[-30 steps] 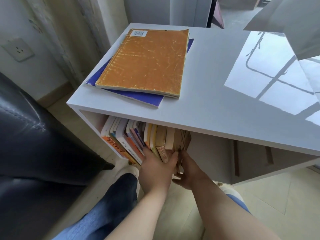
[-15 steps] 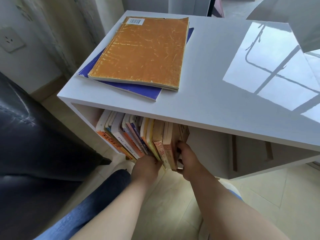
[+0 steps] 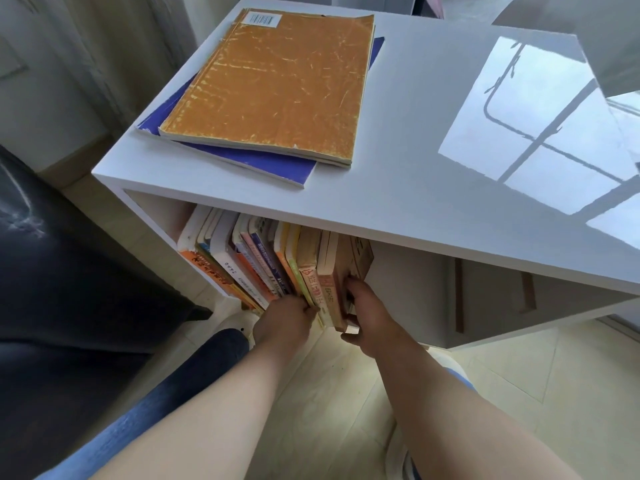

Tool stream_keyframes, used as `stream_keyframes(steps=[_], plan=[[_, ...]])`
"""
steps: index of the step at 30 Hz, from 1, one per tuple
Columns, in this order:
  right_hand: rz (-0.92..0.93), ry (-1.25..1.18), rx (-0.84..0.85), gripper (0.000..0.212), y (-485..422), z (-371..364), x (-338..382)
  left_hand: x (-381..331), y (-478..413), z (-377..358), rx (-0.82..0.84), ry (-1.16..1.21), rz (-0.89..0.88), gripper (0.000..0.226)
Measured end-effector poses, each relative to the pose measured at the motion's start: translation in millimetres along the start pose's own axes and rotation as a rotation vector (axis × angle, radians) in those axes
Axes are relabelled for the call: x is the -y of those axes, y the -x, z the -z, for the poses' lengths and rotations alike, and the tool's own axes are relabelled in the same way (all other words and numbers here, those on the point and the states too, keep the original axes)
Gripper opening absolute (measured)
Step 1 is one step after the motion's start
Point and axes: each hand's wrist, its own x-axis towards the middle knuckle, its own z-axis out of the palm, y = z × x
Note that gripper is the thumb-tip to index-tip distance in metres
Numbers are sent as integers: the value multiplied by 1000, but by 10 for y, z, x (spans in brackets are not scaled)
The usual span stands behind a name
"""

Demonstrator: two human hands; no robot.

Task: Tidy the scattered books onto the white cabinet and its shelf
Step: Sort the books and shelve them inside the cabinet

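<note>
Up on top of the white cabinet [image 3: 415,174], near its left edge, a big worn orange book [image 3: 277,84] lies flat on a blue book [image 3: 273,164], the blue one peeking out along the left and front sides. The right part of the top shows only a bright window reflection.

Down below, in the open shelf [image 3: 408,285], a row of books [image 3: 256,265] stands packed into the left end, spines out and leaning a touch to the left. Both hands are in there at the right end of the row. The right hand [image 3: 363,313] pinches the last brown book [image 3: 349,261]: thumb pressed on its outer cover, fingers curled in under its lower edge. The left hand [image 3: 284,320] sits just beside it, knuckles up, fingers bent in against the bottoms of the yellow and tan spines; whether it actually grips one I cannot tell, the fingertips are hidden. To the right of the brown book the shelf shows bare wall.

A black sofa [image 3: 69,289] fills the left side, a jeans-clad leg [image 3: 173,393] crosses the pale floor [image 3: 519,393].
</note>
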Motion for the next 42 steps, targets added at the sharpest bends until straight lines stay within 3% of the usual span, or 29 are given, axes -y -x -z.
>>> stream_keyframes(steps=[8,13,24,31,36,42], plan=[[11,-11,-42,36,1,-6,-4,18,10,16,44,37,-28,31],[64,10,-131,23,176,13,43,3,134,66,56,78,-36,26],[275,283,-176,12,1048,10,362,-148,835,797,-38,210,-204,29],[464,311,-136,17,1743,-283,472,-191,1350,1511,-172,188,-355,20],[664,348,-219,14,2157,-358,813,-364,1567,1877,-342,244,-418,25],[782,506,-359,29,2257,-328,1247,-559,1541,2210,-555,101,-465,32]])
